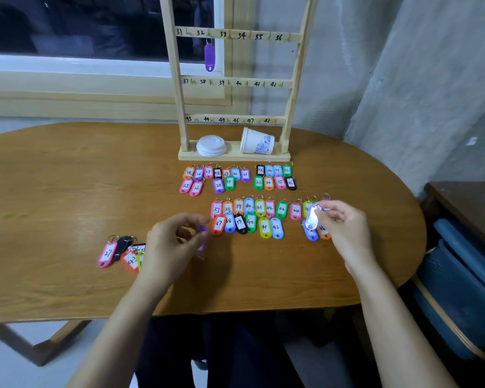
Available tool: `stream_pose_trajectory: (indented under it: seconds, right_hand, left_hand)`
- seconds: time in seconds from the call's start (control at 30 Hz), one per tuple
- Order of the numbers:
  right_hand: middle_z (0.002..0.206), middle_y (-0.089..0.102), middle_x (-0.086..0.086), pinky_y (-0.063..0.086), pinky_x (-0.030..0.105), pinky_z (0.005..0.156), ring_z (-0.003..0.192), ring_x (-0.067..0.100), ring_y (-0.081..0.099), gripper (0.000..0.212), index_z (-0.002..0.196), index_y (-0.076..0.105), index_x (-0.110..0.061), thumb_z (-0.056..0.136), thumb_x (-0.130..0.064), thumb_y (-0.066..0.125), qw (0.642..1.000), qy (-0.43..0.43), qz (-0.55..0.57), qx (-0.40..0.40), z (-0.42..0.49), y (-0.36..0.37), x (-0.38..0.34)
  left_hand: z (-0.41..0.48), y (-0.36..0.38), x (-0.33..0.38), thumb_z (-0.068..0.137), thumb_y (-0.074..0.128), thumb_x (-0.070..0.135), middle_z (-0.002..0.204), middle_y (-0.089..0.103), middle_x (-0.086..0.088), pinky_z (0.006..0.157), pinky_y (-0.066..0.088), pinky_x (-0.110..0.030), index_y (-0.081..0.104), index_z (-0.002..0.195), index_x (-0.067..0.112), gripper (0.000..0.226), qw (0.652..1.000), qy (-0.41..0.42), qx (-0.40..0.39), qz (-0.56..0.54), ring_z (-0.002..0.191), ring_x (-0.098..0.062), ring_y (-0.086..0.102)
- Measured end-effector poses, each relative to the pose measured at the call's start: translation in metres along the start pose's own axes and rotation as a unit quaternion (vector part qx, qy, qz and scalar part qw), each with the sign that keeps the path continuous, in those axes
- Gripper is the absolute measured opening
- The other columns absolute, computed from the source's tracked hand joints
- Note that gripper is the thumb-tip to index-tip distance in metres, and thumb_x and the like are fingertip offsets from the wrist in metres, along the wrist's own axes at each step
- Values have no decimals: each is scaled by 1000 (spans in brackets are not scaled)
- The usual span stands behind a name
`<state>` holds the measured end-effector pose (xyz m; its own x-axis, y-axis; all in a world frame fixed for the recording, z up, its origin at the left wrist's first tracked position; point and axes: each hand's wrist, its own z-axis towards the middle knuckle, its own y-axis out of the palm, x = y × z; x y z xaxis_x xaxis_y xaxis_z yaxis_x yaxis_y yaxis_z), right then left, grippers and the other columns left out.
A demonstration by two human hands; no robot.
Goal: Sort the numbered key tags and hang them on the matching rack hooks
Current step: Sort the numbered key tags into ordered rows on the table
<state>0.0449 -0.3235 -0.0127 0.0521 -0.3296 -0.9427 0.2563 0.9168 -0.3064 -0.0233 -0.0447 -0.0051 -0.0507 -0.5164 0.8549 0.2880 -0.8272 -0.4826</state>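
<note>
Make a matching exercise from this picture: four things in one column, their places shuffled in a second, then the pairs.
Things
1. paper cup
2. stack of white lids
3. pink tag 27
4. pale key tag

Places
A. pinched by the right hand
B. left part of the rack base
C. loose pile on the table, beside the left hand
D. on its side, right part of the rack base

Pairs: 1-D, 2-B, 3-C, 4-A

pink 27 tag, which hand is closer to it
Left. The left hand, pinching a purple tag, is just right of the pink 27 tag; the right hand, holding a pale tag, is far across the table.
</note>
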Motion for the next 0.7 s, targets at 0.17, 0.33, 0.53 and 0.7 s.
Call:
stream_pose_trajectory:
  seconds: [0.17,0.33,0.53,0.7]
  right_hand:
    - [73,69,-7,50,32,67,70,14,65,10,89,69,-27,83,-20,71,993,-21,-109,-49,8,7,5]
    - [74,66,-15,45,24,58,73,9,63,10,95,68,-29,85,-28,68,970,-41,-237,-37,6,15,2]
    - [87,72,-9,38,21,53,74,10,62,15,100,68,-27,86,-31,67,956,-54,-286,-29,6,16,1]
    - [87,69,-10,35,21,49,67,8,57,13,97,69,-27,87,-35,65,958,-94,-271,7,-2,16,-9]
  left_hand:
    - [1,15,10,80,72,7,88,70,-3,63,55,-39,70,95,23,22,989,-62,-19,-130,75,-19,65]
    - [-2,21,18,81,71,8,92,71,-5,76,57,-49,71,93,23,19,981,-94,-19,-169,90,-28,68]
    - [-4,23,21,82,70,8,92,73,-4,83,56,-51,72,88,21,14,970,-125,-19,-206,93,-25,68]
    - [-4,26,20,83,68,7,90,73,-9,80,57,-44,72,85,16,11,956,-147,-16,-255,90,-22,69]
